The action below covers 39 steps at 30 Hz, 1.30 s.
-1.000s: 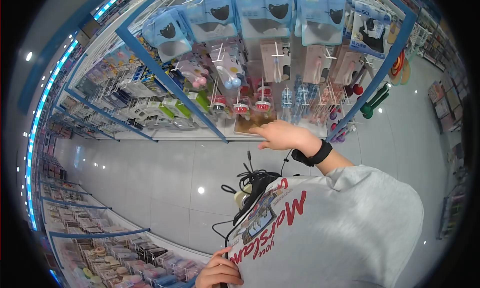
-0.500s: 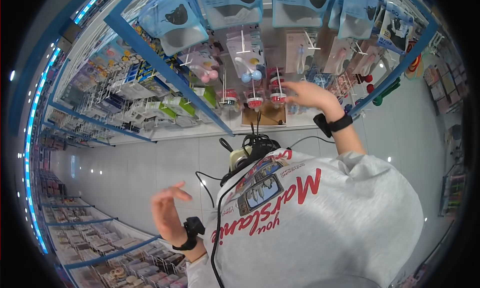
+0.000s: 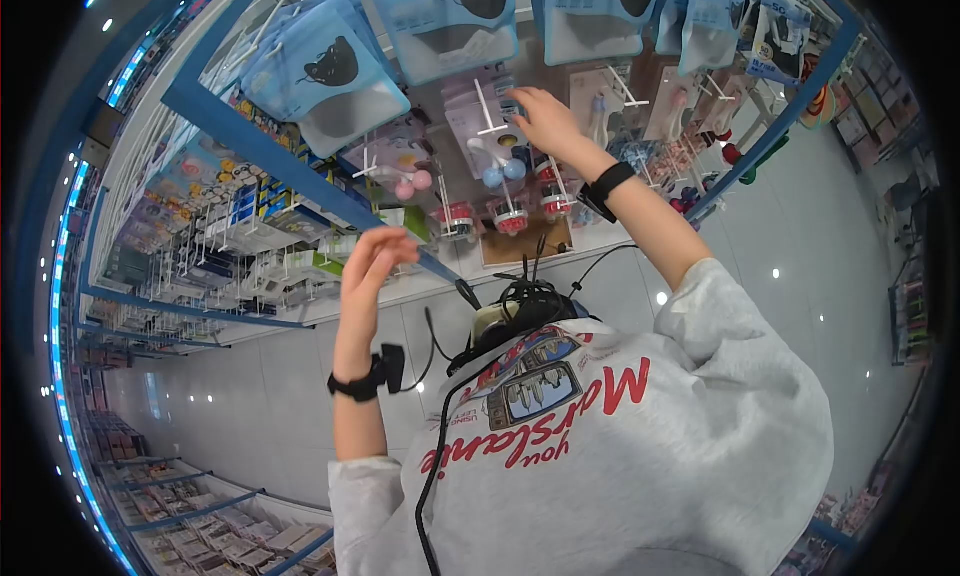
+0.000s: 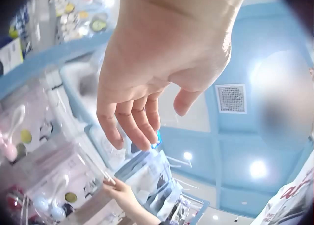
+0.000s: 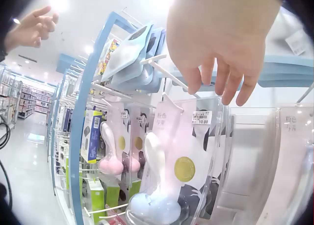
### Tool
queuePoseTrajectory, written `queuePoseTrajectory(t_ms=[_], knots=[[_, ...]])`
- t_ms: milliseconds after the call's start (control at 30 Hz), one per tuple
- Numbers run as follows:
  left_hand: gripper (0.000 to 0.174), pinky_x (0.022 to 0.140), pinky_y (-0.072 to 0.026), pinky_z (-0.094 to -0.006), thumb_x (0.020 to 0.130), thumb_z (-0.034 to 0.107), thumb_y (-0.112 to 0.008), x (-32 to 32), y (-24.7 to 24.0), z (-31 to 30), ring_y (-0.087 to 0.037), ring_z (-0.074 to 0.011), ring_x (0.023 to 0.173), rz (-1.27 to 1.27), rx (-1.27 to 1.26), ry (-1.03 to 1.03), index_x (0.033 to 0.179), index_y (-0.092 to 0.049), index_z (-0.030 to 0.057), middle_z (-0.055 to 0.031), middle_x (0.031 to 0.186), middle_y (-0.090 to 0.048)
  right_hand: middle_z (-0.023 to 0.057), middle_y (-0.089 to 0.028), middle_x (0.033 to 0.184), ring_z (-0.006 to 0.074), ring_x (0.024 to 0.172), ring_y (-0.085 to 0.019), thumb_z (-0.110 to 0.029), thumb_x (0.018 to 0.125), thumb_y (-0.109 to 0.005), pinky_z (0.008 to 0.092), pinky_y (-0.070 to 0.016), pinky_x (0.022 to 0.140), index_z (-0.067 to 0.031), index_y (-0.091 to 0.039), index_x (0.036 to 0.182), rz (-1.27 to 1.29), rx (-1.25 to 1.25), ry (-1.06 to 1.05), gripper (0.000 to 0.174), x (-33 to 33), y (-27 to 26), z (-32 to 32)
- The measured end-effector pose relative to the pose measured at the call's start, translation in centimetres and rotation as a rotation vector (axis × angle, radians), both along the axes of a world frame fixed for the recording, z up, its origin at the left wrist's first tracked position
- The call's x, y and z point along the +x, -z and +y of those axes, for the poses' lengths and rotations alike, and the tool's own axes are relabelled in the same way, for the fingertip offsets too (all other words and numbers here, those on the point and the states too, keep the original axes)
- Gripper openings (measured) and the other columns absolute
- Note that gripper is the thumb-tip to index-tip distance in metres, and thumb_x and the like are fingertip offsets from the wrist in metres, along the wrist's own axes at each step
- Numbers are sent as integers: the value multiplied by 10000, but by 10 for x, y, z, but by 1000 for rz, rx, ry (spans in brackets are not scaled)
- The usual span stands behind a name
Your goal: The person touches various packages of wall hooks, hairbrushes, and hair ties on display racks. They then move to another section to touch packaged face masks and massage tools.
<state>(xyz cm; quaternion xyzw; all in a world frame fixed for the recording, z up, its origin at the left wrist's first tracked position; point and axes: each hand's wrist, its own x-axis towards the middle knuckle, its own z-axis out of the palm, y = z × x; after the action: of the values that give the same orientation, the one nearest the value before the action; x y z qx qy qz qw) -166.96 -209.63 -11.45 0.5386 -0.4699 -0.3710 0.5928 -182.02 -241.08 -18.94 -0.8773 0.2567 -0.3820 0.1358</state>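
My right hand point(image 3: 552, 126) reaches to the top of a hanging pack point(image 5: 171, 122) holding a white roller with two blue balls point(image 5: 154, 208). In the right wrist view, its fingers hang down loosely right at the pack's upper edge, beside a white hook point(image 5: 169, 73). My left hand point(image 3: 372, 261) is raised in front of the rack with slightly bent fingers and nothing in it. The left wrist view shows its thumb point(image 4: 185, 102) held apart from the fingers. A similar pack with pink balls point(image 5: 111, 165) hangs to the left of the blue one.
Blue mask packs point(image 3: 330, 76) hang above. Below are red-lidded jars point(image 3: 510, 216) and a brown box point(image 3: 525, 246) on the bottom shelf. A blue upright post point(image 3: 270, 166) stands left of the packs. Black cables point(image 3: 525, 301) hang before the chest.
My right hand has moved from low over the brown box up to the blue-ball roller pack. My left hand has risen from beside the shirt to the front of the rack.
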Motion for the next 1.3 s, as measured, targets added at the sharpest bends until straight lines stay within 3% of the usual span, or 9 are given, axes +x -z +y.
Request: queuePoseTrajectory(t_ms=[200,333,633,733,800,1000,1167,1200,1300], knots=[[313,830,-404,-266,838,133,-545,31,64,-138,-541,-142,922,-24,45,-94,1124,-474,29,-61,1063,-553,79,-574,995,281,912,-530,-159,739,-587,402,-441,739,-91,-585,985,156,-156,17,256,26,5,-41],[349,799,-429,-270,809,91,-564,53,101,-208,-548,-155,903,-388,-55,-320,1136,-468,17,-100,1051,-568,60,-600,915,265,905,-533,-175,749,-579,410,-437,713,-110,-613,915,204,-108,-8,182,28,-7,-44],[200,674,-393,-229,803,69,-565,33,94,-229,-474,-97,734,-437,123,-255,998,-588,31,-18,848,-572,61,-621,707,262,798,-566,-166,758,-568,407,-416,671,-129,-653,833,238,-102,-119,119,20,-4,-46],[201,661,-393,-222,811,91,-561,33,94,-228,-475,-90,724,-443,72,-308,1003,-587,34,-14,847,-576,74,-626,778,277,823,-563,-170,765,-562,410,-425,696,-113,-649,843,237,-10,-142,130,19,-11,-46],[213,659,-394,-218,817,103,-557,39,94,-232,-480,-90,735,-489,90,-346,1019,-580,39,-17,875,-579,109,-606,920,301,876,-556,-185,778,-552,411,-429,763,-90,-625,912,-38,138,-86,180,18,-9,-49],[496,869,-348,-298,839,259,-538,59,85,-256,-448,-200,1089,-89,124,-394,1273,-383,74,-111,1236,-454,173,-469,1199,362,1051,-483,-229,801,-547,390,-397,876,-41,-491,1147,-86,420,-68,397,34,5,-73],[678,1033,-149,-325,863,370,-475,49,73,-280,-193,-240,1304,-96,253,-193,1384,-171,62,-141,1406,-240,206,-446,1233,356,1076,-481,-226,796,-551,357,-385,893,-3,-449,1185,-65,738,-116,459,62,13,-101],[637,1026,-188,-301,869,296,-481,45,72,-281,-242,-252,1291,-156,155,-189,1356,-204,-7,-178,1385,-265,214,-461,1218,348,1074,-487,-226,794,-554,350,-382,895,6,-442,1189,-102,845,-204,471,68,23,-111],[581,1008,-224,-295,870,261,-484,55,85,-288,-295,-238,1261,-181,201,-208,1341,-260,5,-162,1359,-319,203,-500,1179,313,1075,-495,-230,793,-557,346,-380,895,22,-438,1186,-96,916,-253,482,69,21,-111]])
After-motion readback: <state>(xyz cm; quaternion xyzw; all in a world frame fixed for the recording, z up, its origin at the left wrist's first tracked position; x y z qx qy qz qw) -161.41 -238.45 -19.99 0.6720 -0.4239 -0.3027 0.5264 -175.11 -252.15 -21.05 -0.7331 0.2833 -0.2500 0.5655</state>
